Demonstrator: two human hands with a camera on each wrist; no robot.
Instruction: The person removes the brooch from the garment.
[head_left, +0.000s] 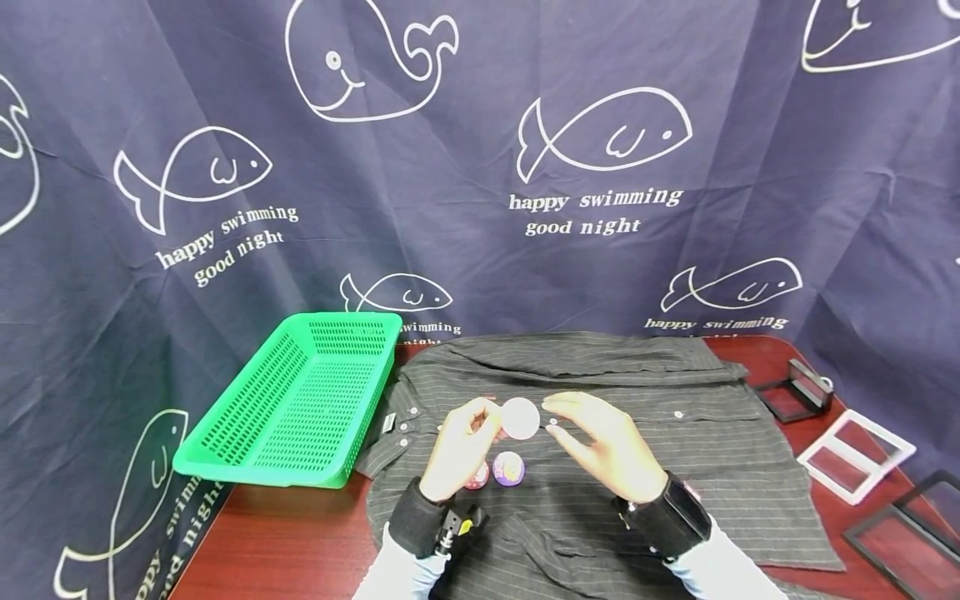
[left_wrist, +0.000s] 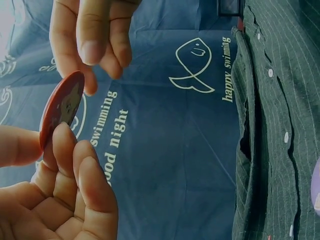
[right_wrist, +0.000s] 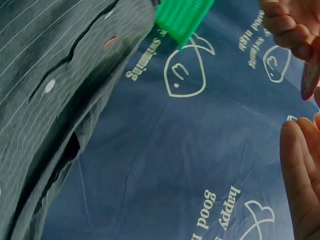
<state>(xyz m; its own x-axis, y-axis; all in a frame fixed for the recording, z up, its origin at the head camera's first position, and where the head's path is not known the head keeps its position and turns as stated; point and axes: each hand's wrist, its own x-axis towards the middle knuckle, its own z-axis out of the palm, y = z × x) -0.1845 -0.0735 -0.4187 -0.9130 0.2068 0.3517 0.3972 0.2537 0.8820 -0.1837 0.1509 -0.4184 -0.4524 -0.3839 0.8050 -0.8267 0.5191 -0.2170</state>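
Observation:
My left hand pinches a round button badge by its edge, thumb on one side and fingers on the other. In the left wrist view the badge is tilted nearly edge-on, with a red rim and a printed picture; its pale side faces the head camera. My right hand hovers just to its right, fingers extended, fingertips close by the badge's edge. Below, a purple badge lies on the dark striped shirt. Beside it a red badge is partly hidden behind my left hand.
The buttoned shirt spreads over a reddish-brown table. A green perforated basket stands at the left. Along the right edge lie a white frame and a black frame, with a dark stand-like frame behind. A printed curtain hangs at the back.

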